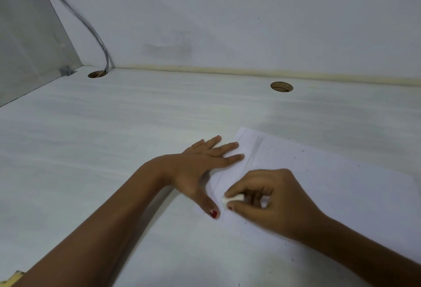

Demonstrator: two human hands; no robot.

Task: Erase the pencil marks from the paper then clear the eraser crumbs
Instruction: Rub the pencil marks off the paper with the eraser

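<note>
Far left, a cable (91,29) drops into a hole (97,74) in the desk (91,138). Nearer, the left hand (205,163) lies flat w/ fingers spread, fingertips & thumb on the left edge of the paper (330,184), pinning it. Just right of the thumb is the eraser (231,198), small & white. It touches the sheet near that edge, pinched btw thumb & forefinger of the right hand (273,202), other fingers curled. Faint pencil marks (258,143) run up the sheet's left strip, beyond the eraser. Dark crumbs (303,150) dot the paper further right.

Step in hand looks like erasing, not clearing yet. Next prob. calls for short rubs along the leftover lines, w/ the left hand bracing the sheet so it doesn't crease, then sweeping the crumbs off.
</note>
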